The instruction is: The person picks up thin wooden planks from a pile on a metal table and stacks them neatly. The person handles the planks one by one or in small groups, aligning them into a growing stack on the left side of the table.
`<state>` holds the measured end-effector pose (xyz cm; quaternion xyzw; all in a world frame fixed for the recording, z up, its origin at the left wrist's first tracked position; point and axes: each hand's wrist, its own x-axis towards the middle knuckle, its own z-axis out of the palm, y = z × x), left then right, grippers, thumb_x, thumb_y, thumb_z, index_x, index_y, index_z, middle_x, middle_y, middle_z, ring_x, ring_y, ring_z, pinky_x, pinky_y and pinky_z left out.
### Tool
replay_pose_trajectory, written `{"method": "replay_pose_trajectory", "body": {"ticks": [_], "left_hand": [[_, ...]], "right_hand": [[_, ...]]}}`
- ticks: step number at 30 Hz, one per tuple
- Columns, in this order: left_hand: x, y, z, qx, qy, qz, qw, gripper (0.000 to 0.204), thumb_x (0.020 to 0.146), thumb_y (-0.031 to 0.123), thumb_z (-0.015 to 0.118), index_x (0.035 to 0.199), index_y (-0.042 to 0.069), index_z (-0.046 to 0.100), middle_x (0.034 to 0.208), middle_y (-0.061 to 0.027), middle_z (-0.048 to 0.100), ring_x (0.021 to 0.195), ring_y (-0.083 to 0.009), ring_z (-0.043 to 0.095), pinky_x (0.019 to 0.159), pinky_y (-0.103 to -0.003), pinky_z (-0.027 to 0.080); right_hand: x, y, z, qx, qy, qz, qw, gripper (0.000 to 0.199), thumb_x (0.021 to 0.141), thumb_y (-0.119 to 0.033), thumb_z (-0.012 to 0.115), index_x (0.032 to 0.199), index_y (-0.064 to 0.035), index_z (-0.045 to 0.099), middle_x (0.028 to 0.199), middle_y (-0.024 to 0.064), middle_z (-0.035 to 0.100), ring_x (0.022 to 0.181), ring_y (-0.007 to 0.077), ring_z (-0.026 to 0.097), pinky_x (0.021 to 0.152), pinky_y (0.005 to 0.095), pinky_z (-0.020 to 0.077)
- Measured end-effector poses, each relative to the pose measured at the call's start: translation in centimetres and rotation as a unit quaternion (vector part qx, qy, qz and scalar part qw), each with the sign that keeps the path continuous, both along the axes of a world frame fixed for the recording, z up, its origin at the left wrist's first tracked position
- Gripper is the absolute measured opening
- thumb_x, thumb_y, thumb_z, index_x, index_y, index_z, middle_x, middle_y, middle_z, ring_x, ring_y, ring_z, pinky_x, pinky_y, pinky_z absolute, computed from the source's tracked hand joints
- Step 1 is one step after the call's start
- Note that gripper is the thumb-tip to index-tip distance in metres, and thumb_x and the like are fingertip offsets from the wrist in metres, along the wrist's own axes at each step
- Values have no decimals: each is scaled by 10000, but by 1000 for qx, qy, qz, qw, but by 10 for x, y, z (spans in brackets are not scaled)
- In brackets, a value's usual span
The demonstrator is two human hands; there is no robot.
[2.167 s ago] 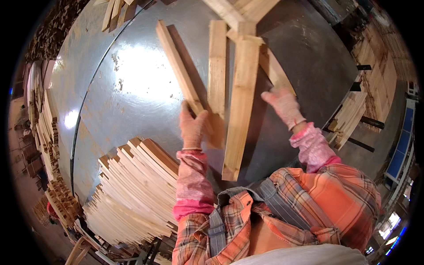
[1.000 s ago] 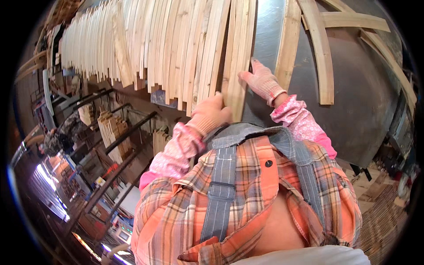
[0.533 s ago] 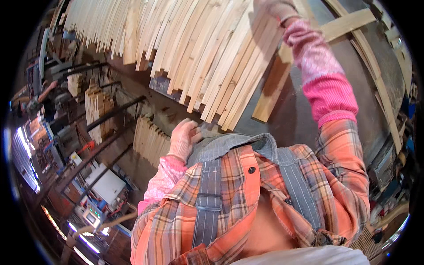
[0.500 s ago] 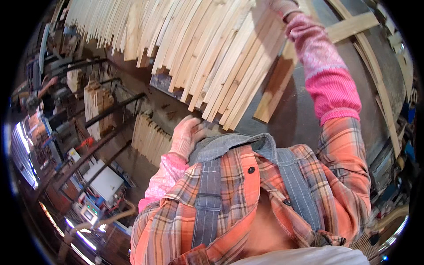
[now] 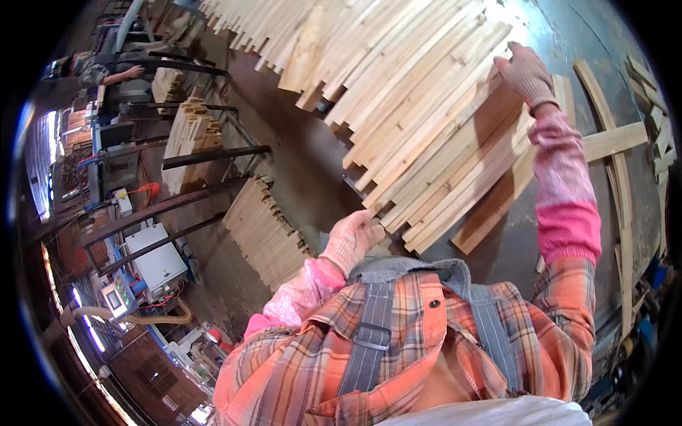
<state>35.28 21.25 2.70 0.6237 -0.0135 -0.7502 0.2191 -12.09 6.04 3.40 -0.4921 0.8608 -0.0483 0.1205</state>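
On a grey metal table [image 5: 604,42] a fanned slat stack [image 5: 419,121] lay, left hand [image 5: 353,238] gripping its near ends, right hand [image 5: 527,71] flat on top; slats looked light, stiff, splintery, best held at the ends.

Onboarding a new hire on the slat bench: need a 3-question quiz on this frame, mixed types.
1. True or false: the right hand rests on the far end of the fanned stack of wooden slats.
2. Multiple choice: the left hand is at
A) the white control box on the floor
B) the near ends of the slats
C) the curved wooden strip at the right
3. Fill in: the slat stack lies on a grey ______ table.

Key: 1 true; 2 B; 3 metal.
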Motion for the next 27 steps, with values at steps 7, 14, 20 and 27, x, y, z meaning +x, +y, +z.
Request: {"method": "replay_pose_trajectory", "body": {"ticks": [7, 14, 20, 27], "left_hand": [[57, -32, 79, -182, 6, 2, 983, 351, 984, 213, 637, 1208, -56, 634, 1078, -175, 695, 948, -293, 695, 835, -441, 597], [31, -248, 84, -614, -221, -122, 748, 333, 942, 153, 670, 1227, -18, 676, 895, 32, 645, 740, -39, 526, 674, -222, 484], [-11, -369, 6, -349, -559, -582, 477, 854, 839, 440, 776, 1498, 45, 405, 1419, -215, 585, 1293, -416, 586, 1086, -509, 483], [24, -395, 4, -409, -421, -604, 539, 568, 835, 391, 788, 1214, -9, 651, 1226, -265, 689, 1209, -405, 645, 1005, -460, 529]], "right_hand": [[-13, 79, 113, -128, 33, 220, 967, 409, 846, -78, 653, 1249, -15, 624, 1129, 193, 648, 1100, 356, 626, 960, 424, 507], [44, 163, 98, 72, -47, 161, 983, 255, 802, -228, 814, 783, -35, 649, 768, 121, 641, 772, 336, 658, 694, 432, 534], [207, 170, 57, -77, -532, -220, 814, 283, 908, -242, 695, 927, 37, 735, 780, 50, 697, 667, 149, 633, 601, 316, 519], [357, 12, 21, -170, -291, -282, 898, 390, 926, -396, 675, 886, -10, 711, 788, 111, 682, 741, 225, 675, 694, 372, 526]]}}
